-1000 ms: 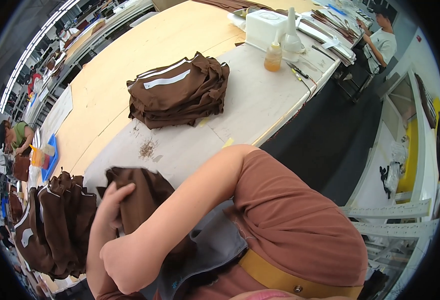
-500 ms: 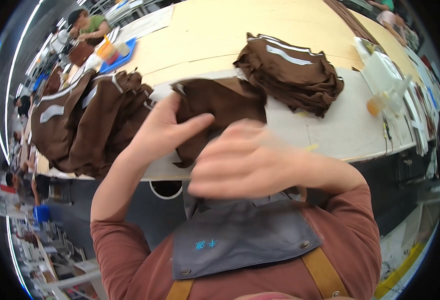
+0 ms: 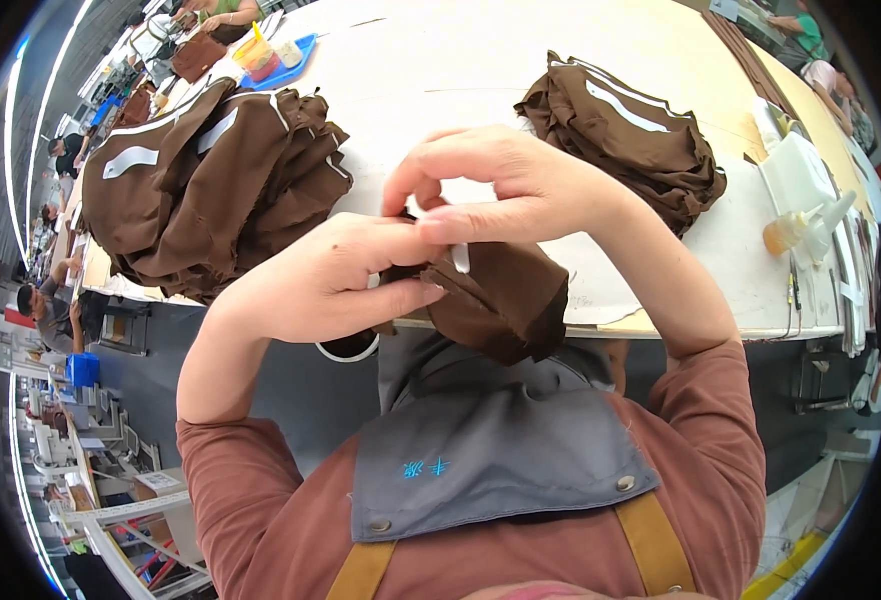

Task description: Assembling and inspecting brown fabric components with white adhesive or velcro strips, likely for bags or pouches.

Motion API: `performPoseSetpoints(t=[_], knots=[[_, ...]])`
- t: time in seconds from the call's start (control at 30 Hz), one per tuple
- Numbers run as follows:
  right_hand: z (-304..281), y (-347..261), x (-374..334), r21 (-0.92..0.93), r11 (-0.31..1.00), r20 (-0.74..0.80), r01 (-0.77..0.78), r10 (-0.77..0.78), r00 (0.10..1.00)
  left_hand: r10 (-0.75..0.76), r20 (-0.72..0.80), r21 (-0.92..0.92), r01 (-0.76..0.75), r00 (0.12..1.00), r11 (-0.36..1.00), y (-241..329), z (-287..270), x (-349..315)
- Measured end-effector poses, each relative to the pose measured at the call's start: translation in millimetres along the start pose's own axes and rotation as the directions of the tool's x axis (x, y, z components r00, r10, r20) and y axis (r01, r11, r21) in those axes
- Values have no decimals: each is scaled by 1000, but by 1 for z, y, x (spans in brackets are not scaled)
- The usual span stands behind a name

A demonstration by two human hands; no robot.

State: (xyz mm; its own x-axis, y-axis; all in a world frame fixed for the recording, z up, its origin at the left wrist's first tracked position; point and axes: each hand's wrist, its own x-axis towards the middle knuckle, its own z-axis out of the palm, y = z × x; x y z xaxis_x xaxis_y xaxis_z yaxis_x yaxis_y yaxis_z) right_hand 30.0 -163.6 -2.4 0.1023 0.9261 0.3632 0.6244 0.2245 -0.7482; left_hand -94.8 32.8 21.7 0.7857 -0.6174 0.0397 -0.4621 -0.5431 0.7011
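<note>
From here I see dark floor (image 3: 185,350) below the near edge of the worktable (image 3: 430,60), strip lights (image 3: 63,58) beyond its left.

place: workshop | signs: long worktable (image 3: 430,65), piles of brown pieces (image 3: 205,195), squeeze bottle (image 3: 781,235), co-workers (image 3: 58,314) at other benches

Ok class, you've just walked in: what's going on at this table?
The person's left hand pinches a piece of brown cloth at the near edge of the table. The right hand is close against it; whether it grips too is unclear. A larger brown pile lies left, a smaller brown pile right.
</note>
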Motion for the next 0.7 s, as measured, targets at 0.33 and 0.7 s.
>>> performPoseSetpoints(t=[0.33, 0.7], knots=[[15, 22, -5, 112, 955, -26, 273, -272, 962, 82, -192, 36, -76, 978, 996, 6, 18, -12], [29, 2, -33, 48, 987, -50, -152, 154, 987, -48, -402, -24, 42, 915, 999, -7, 44, -18]])
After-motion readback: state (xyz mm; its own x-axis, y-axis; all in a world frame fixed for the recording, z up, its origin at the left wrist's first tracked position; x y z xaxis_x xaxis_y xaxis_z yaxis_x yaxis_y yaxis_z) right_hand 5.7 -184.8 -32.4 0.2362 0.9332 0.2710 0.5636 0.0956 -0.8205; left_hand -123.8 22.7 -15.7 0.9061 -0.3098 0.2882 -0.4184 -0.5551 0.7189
